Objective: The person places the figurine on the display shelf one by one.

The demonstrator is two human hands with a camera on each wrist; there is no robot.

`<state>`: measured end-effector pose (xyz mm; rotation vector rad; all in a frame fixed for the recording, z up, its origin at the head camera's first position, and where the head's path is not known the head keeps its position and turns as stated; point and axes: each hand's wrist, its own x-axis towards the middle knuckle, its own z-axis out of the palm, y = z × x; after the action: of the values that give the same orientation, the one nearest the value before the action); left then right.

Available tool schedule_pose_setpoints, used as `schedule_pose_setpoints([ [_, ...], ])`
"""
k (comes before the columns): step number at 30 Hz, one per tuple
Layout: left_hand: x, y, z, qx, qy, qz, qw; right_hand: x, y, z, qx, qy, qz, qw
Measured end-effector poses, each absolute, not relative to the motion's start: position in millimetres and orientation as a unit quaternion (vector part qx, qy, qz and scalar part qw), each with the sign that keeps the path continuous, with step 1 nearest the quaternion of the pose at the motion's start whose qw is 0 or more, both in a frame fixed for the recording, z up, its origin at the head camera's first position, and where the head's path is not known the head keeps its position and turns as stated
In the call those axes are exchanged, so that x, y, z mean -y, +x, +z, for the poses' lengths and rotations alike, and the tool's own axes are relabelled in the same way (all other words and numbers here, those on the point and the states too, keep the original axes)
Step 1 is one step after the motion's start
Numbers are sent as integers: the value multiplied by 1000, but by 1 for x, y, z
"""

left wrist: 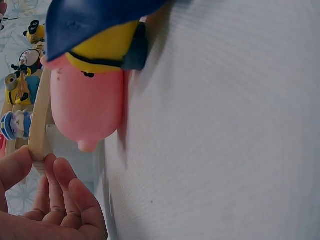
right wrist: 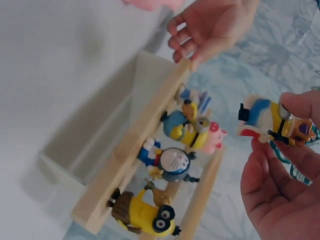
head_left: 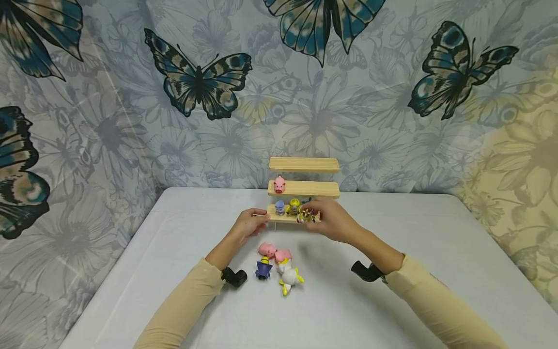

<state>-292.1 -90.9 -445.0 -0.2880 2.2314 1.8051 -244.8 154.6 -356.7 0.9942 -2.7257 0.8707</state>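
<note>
Here, we saw the right grip (head_left: pixel 334 222) pinching a small yellow-and-blue figurine (right wrist: pixel 268 114) near, as far as we could judge, the right end of the wooden shelf's (head_left: pixel 303 165) bottom tier (right wrist: pixel 124 155), where four other figurines (right wrist: pixel 172 160) stood, while the left grip (head_left: pixel 249 224) pinched that tier's left end.
</note>
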Motion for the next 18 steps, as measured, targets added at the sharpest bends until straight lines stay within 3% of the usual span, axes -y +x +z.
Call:
schedule_pose_setpoints([
  [8,91,-292,-446,-770,-98,618,126,-155,-256,-351,891,344,286,80],
  [18,91,-291,-444,-766,-98,622,125,-154,-268,-343,898,329,282,71],
])
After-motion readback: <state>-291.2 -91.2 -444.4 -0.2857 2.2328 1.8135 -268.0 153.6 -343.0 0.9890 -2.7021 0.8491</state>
